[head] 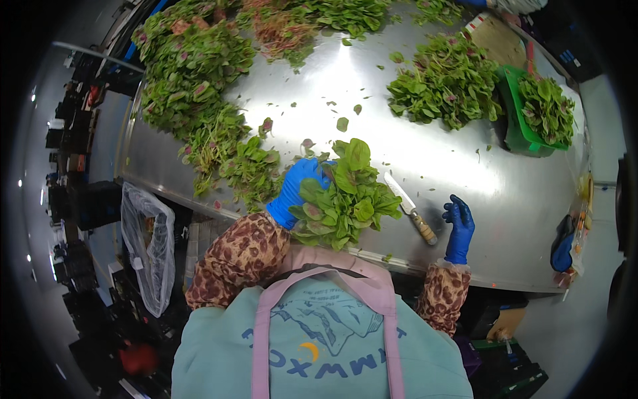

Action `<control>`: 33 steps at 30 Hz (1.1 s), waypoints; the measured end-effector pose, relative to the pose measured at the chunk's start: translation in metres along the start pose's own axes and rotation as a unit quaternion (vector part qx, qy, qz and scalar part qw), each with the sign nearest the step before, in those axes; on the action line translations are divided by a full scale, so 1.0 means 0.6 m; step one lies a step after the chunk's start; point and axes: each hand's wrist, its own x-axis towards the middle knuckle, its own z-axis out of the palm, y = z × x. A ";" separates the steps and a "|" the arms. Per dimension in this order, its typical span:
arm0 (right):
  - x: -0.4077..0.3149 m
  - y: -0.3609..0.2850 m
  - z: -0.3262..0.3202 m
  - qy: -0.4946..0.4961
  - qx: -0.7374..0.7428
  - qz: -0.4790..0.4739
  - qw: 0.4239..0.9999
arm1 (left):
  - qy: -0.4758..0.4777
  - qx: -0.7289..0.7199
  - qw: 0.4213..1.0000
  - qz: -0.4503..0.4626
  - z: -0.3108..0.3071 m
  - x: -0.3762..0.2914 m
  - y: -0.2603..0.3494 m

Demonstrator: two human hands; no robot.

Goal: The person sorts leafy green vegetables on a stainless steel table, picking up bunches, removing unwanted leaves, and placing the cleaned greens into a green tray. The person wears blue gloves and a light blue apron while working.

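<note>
My left hand [295, 192], in a blue glove, is closed around a bunch of red-and-green amaranth [349, 199] near the table's front edge. Leaves hide some of its fingers. To the right, my right hand [458, 227] in a darker, wet-looking blue glove has nothing in it; its fingers are slightly bent and apart. Between the bunch and that hand, a knife [401, 193] with a light, banded handle lies on the steel table [309, 114], its blade pointing away from me.
A large amaranth heap [194, 85] covers the left side, with reddish roots [281, 30] behind. Another pile [446, 82] lies right, beside a green crate [513, 119] holding greens. A plastic-lined bin [147, 249] stands lower left. Another person's sleeve [518, 4] shows at the far edge.
</note>
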 end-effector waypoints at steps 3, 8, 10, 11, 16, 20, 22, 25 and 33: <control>0.002 -0.007 -0.011 0.001 0.023 -0.013 1.000 | -0.047 0.000 0.999 0.002 0.015 0.031 0.018; 0.016 -0.005 0.002 0.014 0.030 -0.036 0.999 | -0.049 0.143 0.988 0.037 0.036 0.101 0.048; 0.031 0.018 -0.017 0.011 0.025 -0.019 0.999 | -0.022 -0.062 0.998 -0.009 0.052 0.151 0.024; 0.037 0.026 -0.029 0.009 0.019 -0.012 1.000 | 0.004 -0.286 0.955 -0.084 0.062 0.181 0.017; 0.052 0.043 -0.042 0.061 0.029 0.007 0.998 | 0.025 0.113 0.978 0.173 0.061 0.402 0.079; 0.066 0.038 -0.043 0.074 -0.005 0.011 0.997 | 0.029 0.107 0.980 0.167 0.119 0.505 0.104; 0.069 0.040 -0.042 0.096 -0.020 -0.017 0.995 | -0.049 0.313 0.931 0.182 0.161 0.557 0.069; 0.078 0.034 -0.047 0.093 -0.059 -0.028 0.993 | -0.062 0.099 0.983 0.142 0.210 0.547 -0.042; 0.085 0.024 -0.049 0.130 -0.080 -0.017 0.988 | -0.142 0.395 0.878 0.229 0.169 0.558 0.043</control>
